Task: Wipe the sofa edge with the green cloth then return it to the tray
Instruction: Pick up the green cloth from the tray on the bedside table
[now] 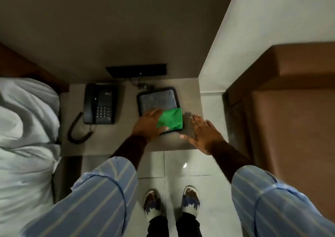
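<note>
Green cloth: the green cloth (171, 118) lay folded on the lower, nearer end of the tray (140, 99), just right of centre frame, its right edge reaching over the tray's rim.
Tray: a dark tray on the worktop (126, 142), with a grey cloth (156, 101) filling its upper part; its long axis ran up and down the frame, tilted a little.
Left hand: the left hand (147, 125) rested on the cloth's left edge, fingers over the top and thumb along the lower edge; it looked to be pinching the fabric (whether tightly, I could not tell).
Right hand: the right hand (204, 134) was spread flat and held nothing, on or just over the worktop beside the tray's right side.
Key relation: the cloth lay directly to the right of the left hand and touched it, so that hand was the nearer; the right hand stood apart from the cloth.
Sofa: the brown sofa (290, 101) filled the right of the frame, well apart from the tray.
Other things: a black telephone (99, 103) sat left of the tray.
Stage: judging by the grasp, either the pick-up or the return; I could not tell which.
</note>
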Tool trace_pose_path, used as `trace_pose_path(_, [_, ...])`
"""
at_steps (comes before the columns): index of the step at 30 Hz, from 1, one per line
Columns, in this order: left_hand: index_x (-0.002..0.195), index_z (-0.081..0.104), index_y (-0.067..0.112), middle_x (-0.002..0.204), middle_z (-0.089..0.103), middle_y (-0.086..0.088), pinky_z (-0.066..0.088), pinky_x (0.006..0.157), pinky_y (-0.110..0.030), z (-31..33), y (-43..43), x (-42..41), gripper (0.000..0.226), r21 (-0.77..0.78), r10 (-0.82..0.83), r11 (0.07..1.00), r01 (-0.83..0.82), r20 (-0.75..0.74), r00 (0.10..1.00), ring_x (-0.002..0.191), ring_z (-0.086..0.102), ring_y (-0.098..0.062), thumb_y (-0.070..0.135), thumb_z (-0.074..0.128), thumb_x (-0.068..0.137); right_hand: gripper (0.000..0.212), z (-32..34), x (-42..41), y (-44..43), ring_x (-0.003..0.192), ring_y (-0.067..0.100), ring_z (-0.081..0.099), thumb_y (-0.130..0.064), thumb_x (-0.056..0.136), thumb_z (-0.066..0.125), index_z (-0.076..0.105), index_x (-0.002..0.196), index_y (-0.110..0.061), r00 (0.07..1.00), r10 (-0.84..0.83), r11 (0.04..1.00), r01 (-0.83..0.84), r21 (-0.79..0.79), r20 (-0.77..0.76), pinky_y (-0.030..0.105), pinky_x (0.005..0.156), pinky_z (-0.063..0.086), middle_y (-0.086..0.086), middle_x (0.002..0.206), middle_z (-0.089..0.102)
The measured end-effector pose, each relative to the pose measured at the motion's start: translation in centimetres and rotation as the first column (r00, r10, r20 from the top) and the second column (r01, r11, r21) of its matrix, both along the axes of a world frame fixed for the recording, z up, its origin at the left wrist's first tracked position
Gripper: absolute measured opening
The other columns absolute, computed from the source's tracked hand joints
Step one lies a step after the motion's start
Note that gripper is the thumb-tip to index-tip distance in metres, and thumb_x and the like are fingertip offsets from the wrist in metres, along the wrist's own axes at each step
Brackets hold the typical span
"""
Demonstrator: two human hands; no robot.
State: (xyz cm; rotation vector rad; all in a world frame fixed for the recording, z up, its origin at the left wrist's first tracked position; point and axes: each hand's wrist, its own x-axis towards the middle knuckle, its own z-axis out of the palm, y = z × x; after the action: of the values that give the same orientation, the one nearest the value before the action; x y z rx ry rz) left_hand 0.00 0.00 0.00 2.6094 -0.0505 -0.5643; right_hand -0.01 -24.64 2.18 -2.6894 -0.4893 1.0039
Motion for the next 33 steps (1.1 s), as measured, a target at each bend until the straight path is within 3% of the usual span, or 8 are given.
trace_pose_path(6, [0.143, 0.054, 0.008, 0.151, 0.051, -0.018, 0.039, 0.117, -0.05, -9.4, -0.1, -0.1, 0.063, 0.119, -0.035, 0.992, 0.039, -0.037, 0.999, 0.138, 0.046, -0.04, 0.032, 0.074, 0.088, 0.105, -10.3, -2.5, -0.3, 0.164, 0.033, 0.018, -0.078, 0.097, 0.042, 0.02, 0.166, -0.002, 1.0, 0.021, 0.999, -0.02, -0.029, 0.023, 0.045, 0.134, 0.017, 0.02, 0.176, 0.019])
trace_pose_path(10, [0.13, 0.066, 0.009, 0.134, 0.063, -0.018, 0.052, 0.099, -0.056, -12.5, -0.1, -0.4, 0.055, 0.207, -0.091, 0.976, 0.069, 0.099, 0.991, 0.12, 0.06, -0.042, 0.029, 0.08, 0.081, 0.112, -14.7, -4.7, -0.8, 0.164, 0.035, 0.018, -0.086, 0.093, 0.024, 0.024, 0.165, 0.0, 0.997, 0.015, 1.0, -0.013, -0.02, 0.073, 0.053, 0.133, 0.022, 0.019, 0.177, 0.016])
trace_pose_path(13, [0.121, 0.068, 0.006, 0.122, 0.067, -0.02, 0.056, 0.088, -0.054, -13.1, -0.5, 0.1, 0.043, 0.26, -0.156, 0.959, 0.111, 0.159, 0.975, 0.106, 0.063, -0.045, 0.014, 0.073, 0.079, 0.113, -16.0, -5.4, -1.1, 0.164, 0.034, 0.017, -0.086, 0.094, 0.018, 0.024, 0.165, 0.001, 0.997, 0.022, 1.0, -0.021, -0.014, 0.074, 0.053, 0.132, 0.02, 0.02, 0.176, 0.017])
trace_pose_path(16, [0.114, 0.069, 0.002, 0.108, 0.069, -0.025, 0.059, 0.08, -0.053, -12.4, -1.2, 1.0, 0.038, 0.279, -0.165, 0.954, 0.108, 0.193, 0.967, 0.093, 0.065, -0.048, -0.002, 0.067, 0.076, 0.12, -15.6, -4.6, -1.5, 0.165, 0.033, 0.014, -0.09, 0.089, 0.002, 0.021, 0.166, 0.0, 0.998, 0.043, 0.999, -0.044, 0.004, 0.053, 0.052, 0.133, 0.018, 0.019, 0.177, 0.014])
trace_pose_path(20, [0.117, 0.066, -0.001, 0.112, 0.068, -0.027, 0.058, 0.079, -0.054, -8.6, -2.4, 1.0, 0.035, 0.252, -0.057, 0.968, 0.003, 0.206, 0.977, 0.098, 0.064, -0.049, -0.002, 0.068, 0.082, 0.117, -12.4, -3.8, -2.4, 0.166, 0.033, 0.013, -0.088, 0.088, 0.011, 0.018, 0.167, -0.002, 0.996, 0.055, 0.998, -0.057, 0.034, 0.075, 0.048, 0.134, 0.015, 0.019, 0.177, 0.014])
trace_pose_path(24, [0.12, 0.062, -0.007, 0.115, 0.064, -0.031, 0.056, 0.084, -0.058, -4.1, -3.9, -1.5, 0.033, 0.194, 0.096, 0.97, -0.145, 0.24, 0.966, 0.101, 0.061, -0.052, 0.001, 0.066, 0.087, 0.135, -8.0, -4.6, -4.1, 0.167, 0.028, 0.003, -0.095, 0.073, -0.019, 0.011, 0.169, -0.005, 0.994, 0.052, 0.998, -0.057, 0.042, 0.096, 0.044, 0.134, 0.006, 0.015, 0.179, 0.005])
trace_pose_path(26, [0.124, 0.06, -0.007, 0.119, 0.062, -0.032, 0.054, 0.088, -0.057, -1.8, -5.2, -3.6, 0.034, 0.149, 0.167, 0.967, -0.208, 0.247, 0.955, 0.104, 0.06, -0.05, 0.004, 0.064, 0.091, 0.138, -6.0, -5.6, -5.3, 0.167, 0.025, -0.002, -0.096, 0.068, -0.025, 0.006, 0.169, -0.007, 0.997, 0.028, 0.999, -0.03, 0.025, 0.075, 0.045, 0.136, 0.005, 0.013, 0.179, 0.0])
trace_pose_path(33, [0.126, 0.059, -0.004, 0.127, 0.06, -0.027, 0.052, 0.1, -0.051, 4.9, -10.5, -14.1, 0.033, -0.044, 0.331, 0.944, -0.328, 0.163, 0.929, 0.113, 0.059, -0.043, 0.012, 0.058, 0.098, 0.131, 0.2, -14.1, -10.1, 0.167, 0.023, -0.008, -0.095, 0.071, -0.02, 0.0, 0.17, -0.011, 0.994, -0.066, 0.998, 0.067, -0.016, 0.091, 0.044, 0.135, 0.001, 0.009, 0.179, -0.008])
